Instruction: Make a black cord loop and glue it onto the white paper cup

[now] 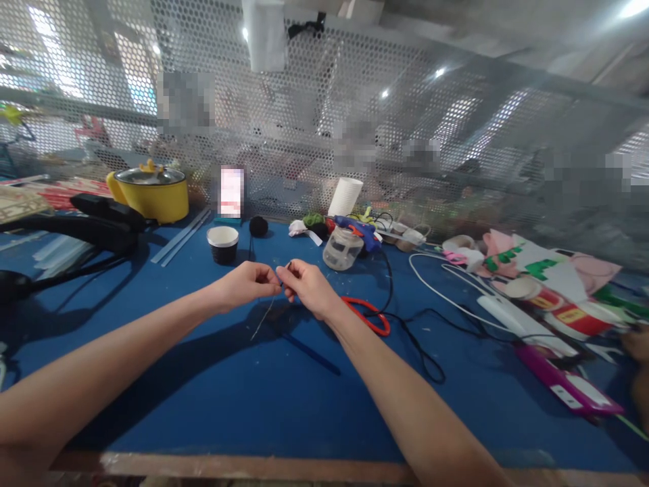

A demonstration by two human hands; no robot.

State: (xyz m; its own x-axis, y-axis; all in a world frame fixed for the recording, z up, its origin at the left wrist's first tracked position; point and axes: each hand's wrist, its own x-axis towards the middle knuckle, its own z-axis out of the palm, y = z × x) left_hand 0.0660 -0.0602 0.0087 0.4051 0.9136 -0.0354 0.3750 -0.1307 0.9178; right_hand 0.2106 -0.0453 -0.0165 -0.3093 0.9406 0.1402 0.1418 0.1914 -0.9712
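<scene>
My left hand (pixel 249 281) and my right hand (pixel 307 284) meet over the middle of the table, fingertips pinched close together. Between them is something small and dark that I cannot make out. A thin pale strand (pixel 263 318) hangs down from beneath the fingertips. Behind my left hand, black yarn runs from a black yarn ball (pixel 258 226) down toward the fingers. A dark slim stick (pixel 311 354) lies on the blue table (pixel 228 412) below my hands. A red loop (pixel 384 327) rests beside my right forearm, partly hidden by it.
A white-rimmed black cup (pixel 223 247), a lit phone (pixel 232 193) and a yellow pot (pixel 157 199) stand behind left. A clear jar (pixel 342 249) holds a blue glue gun (pixel 357 228). Cords, a white power strip (pixel 524 325) and a purple case (pixel 568 385) lie right. A black stand (pixel 76 230) is left.
</scene>
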